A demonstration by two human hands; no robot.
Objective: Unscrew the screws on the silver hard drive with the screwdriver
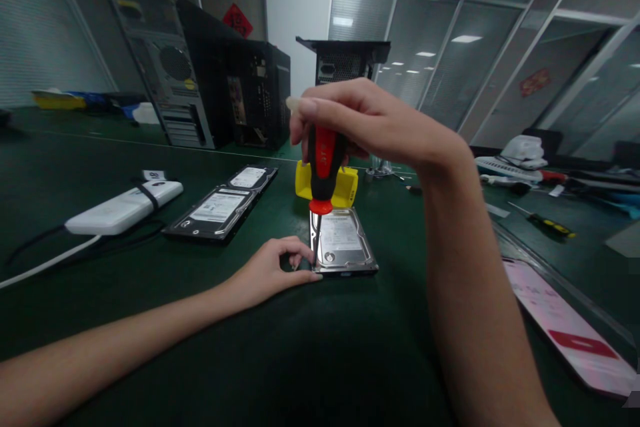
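A silver hard drive (345, 243) lies flat on the dark green table, in the middle of the view. My right hand (365, 123) is closed round the top of a red and black screwdriver (323, 177), held upright with its tip down at the drive's near left corner. My left hand (273, 270) rests on the table just left of that corner, thumb and fingers pinched together around the screwdriver's tip. What the fingers pinch, if anything, is too small to see.
Two more hard drives (220, 210) lie to the left, beside a white power strip (125, 207) with cables. A yellow box (345, 187) sits behind the drive. Computer towers (200, 73) stand at the back. Tools (550, 223) and a pink-white sheet (565, 323) lie at right.
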